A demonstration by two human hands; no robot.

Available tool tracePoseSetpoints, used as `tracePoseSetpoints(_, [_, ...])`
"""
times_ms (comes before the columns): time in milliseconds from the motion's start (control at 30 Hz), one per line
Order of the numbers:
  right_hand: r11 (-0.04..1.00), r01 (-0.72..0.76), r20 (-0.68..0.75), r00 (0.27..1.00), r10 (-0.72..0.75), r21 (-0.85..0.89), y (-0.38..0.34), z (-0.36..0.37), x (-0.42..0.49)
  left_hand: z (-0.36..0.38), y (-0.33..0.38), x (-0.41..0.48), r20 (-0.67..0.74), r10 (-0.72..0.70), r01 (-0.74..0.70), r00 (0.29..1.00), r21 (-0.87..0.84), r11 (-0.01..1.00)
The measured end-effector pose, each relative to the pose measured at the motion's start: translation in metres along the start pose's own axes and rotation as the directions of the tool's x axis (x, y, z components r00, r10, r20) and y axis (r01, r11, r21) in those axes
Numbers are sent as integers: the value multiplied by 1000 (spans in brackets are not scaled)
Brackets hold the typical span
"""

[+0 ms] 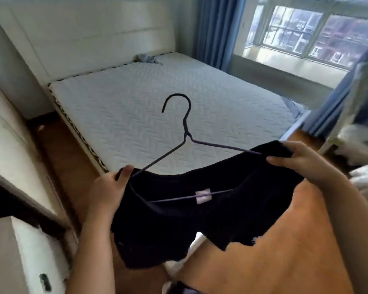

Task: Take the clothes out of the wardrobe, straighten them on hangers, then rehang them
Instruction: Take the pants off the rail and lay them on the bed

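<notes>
The shirt (189, 225) hangs in mid-air in front of the bed (157, 107), held out nearly flat on the hanger (217, 145). The left hand (108, 187) pinches one shoulder, thumb on top; the right hand (295, 158) pinches the other, fingers curled over the cloth. The collar sags wide and both wire arms lie bare near the neck, so a shoulder could slide off its wire end once a hand lets go. An uneven pull could also tip the hanger and shed the shirt sideways, since thin wire gives little hold.
</notes>
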State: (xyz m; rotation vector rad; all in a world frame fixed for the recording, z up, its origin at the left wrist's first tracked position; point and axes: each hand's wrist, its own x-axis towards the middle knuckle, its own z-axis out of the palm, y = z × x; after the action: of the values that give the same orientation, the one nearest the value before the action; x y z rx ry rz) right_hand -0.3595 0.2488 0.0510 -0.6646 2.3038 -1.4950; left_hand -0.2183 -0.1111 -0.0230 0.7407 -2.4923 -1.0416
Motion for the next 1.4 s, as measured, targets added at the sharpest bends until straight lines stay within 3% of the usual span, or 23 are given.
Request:
tracePoseSetpoints(33, [1000,-16,-31,999,16,-5,10,-12,-16,10,13,-3,60,28,-27,998,-11,1000])
tracePoseSetpoints(100, [997,-77,-234,969,78,11,43,-77,-87,80,83,-18,274,129,-124,953,-36,992])
tracePoseSetpoints(200, [989,-143,-353,924,146,33,84,-114,-115,115,115,-30,391,193,-145,900,-149,978])
tracePoseSetpoints(300, [987,-161,-401,902,159,29,107,-112,-118,116,112,-32,475,185,-71,860,-246,967])
tracePoseSetpoints(467, [956,-294,-505,826,250,-8,160,-153,-144,172,145,-37,628,215,-39,748,-281,959])
tracePoseSetpoints(567, [921,-389,-575,752,321,5,197,-208,-164,239,200,-45,631,251,-95,734,-270,958])
tracePoseSetpoints(733, [873,-488,-621,692,368,-26,258,-301,-191,350,285,-57,609,286,-194,740,-214,957])
tracePoseSetpoints(900, [840,-542,-648,631,428,28,289,-364,-184,412,330,-61,611,301,-214,732,-214,953])
tracePoseSetpoints(1100, [831,-556,-592,668,450,5,335,-431,-108,478,358,-9,607,188,-118,772,-154,981])
tracePoseSetpoints(1400, [771,-632,-594,591,546,80,401,-529,55,612,431,150,605,134,-108,785,-79,991])
